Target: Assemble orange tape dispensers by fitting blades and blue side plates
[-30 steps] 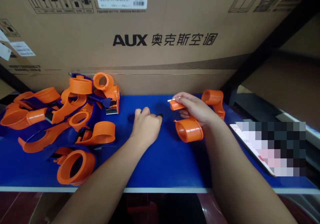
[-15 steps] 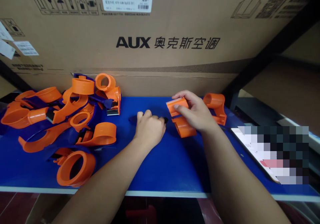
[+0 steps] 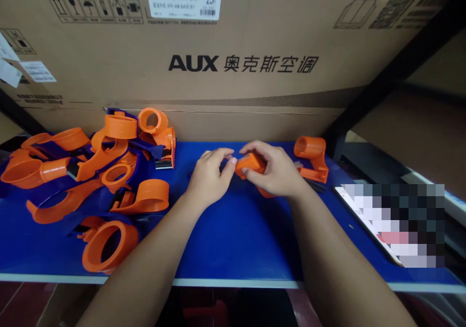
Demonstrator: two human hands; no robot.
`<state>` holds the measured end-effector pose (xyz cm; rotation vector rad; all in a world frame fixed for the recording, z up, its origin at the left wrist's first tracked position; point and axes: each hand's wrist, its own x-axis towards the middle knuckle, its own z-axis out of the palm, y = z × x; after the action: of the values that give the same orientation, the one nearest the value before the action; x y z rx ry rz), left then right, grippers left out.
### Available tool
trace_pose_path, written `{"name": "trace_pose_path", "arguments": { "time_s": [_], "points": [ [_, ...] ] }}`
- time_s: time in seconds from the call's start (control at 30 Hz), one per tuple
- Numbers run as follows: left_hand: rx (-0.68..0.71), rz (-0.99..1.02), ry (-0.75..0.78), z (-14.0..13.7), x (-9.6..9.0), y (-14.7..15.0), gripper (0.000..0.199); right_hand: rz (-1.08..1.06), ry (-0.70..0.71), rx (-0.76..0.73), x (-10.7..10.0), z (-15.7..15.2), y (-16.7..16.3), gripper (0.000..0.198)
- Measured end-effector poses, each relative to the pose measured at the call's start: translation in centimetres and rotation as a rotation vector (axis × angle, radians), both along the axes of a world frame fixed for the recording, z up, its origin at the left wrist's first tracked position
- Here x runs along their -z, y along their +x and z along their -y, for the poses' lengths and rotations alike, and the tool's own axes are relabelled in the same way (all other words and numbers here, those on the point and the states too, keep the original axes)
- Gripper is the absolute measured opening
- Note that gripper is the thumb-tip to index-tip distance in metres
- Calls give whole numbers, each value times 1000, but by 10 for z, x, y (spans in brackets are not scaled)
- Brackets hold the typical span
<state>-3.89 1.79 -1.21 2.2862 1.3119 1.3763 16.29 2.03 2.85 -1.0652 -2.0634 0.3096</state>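
My right hand (image 3: 274,169) is wrapped round an orange tape dispenser (image 3: 255,162), which is turned so its end faces my left hand; my palm and fingers hide much of it. My left hand (image 3: 211,176) is just left of the dispenser, its thumb and forefinger apart and the thumb tip at the dispenser's near end. Whether they touch is hard to tell. A sliver of a dark object (image 3: 190,174) shows on the table beside my left hand. Another orange tape dispenser (image 3: 311,157) stands to the right of my right hand, near a dark strip (image 3: 316,186).
A pile of orange and dark blue tape dispensers (image 3: 118,125) covers the left of the blue table (image 3: 233,239). A large cardboard box (image 3: 233,94) stands along the back. A phone-like slab (image 3: 367,225), partly blurred out, lies at the right. A black frame post (image 3: 378,98) rises behind it.
My left hand has lifted off the dark object on the table and come up to the dispenser. My right hand has turned the dispenser and shifted slightly left, so its toothed edge no longer shows.
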Motion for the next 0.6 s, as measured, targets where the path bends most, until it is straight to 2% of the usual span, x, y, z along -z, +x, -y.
{"name": "trace_pose_path", "arguments": {
  "time_s": [0.07, 0.13, 0.33, 0.6],
  "points": [
    [139, 25, 17, -5, -1, -4, 19, 18, 1, -24, -1, 1, -2, 31],
    [195, -38, 27, -7, -3, -5, 15, 20, -13, -31, -1, 3, -3, 30],
    [210, -181, 30, -5, -3, -5, 17, -75, -140, -20, -5, 6, -2, 24],
    [231, -236, 41, -3, 1, -2, 17, -263, -294, -40, -11, 10, 6, 22]
  ]
}}
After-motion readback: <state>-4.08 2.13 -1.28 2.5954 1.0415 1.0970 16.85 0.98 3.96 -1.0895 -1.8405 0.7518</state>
